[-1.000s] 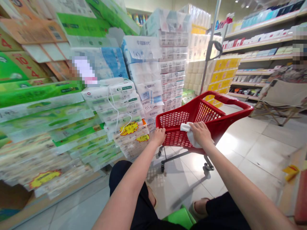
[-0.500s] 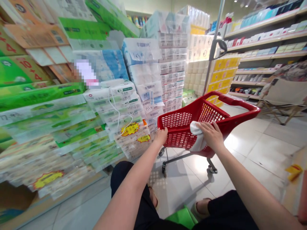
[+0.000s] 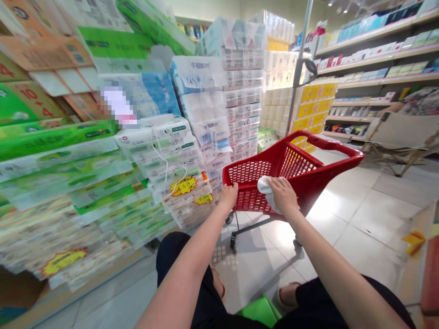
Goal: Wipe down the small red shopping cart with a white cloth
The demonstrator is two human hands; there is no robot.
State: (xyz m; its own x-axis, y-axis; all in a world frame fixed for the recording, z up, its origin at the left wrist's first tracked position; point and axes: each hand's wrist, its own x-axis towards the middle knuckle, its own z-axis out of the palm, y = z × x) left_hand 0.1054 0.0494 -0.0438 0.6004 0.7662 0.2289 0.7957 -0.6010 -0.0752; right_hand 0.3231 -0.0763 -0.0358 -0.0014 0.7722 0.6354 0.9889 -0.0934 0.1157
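Observation:
In front of me stands a red plastic shopping cart [image 3: 248,198] with perforated basket walls, its handle turned to the right. My left hand [image 3: 229,196] is closed over the corner of the basket rim at the near left. A white cloth [image 3: 264,185] lies under my right hand [image 3: 283,194], which presses it on the near rim and side wall. The fingers of that hand bend over the cloth, and part of it hangs down behind the hand. Wheels on a grey frame show below the basket.
Stacked tissue packs [image 3: 137,160] with yellow price tags rise close on the left. Shelves of boxed goods [image 3: 370,59] line the right, with a folding chair [image 3: 401,132] before them. A metal pole [image 3: 297,87] stands behind the cart. Something green [image 3: 260,313] is between my feet.
My right hand has slid left along the cart's rim with the cloth, nearer to my left hand. The left hand keeps its hold on the corner. The view has shifted slightly.

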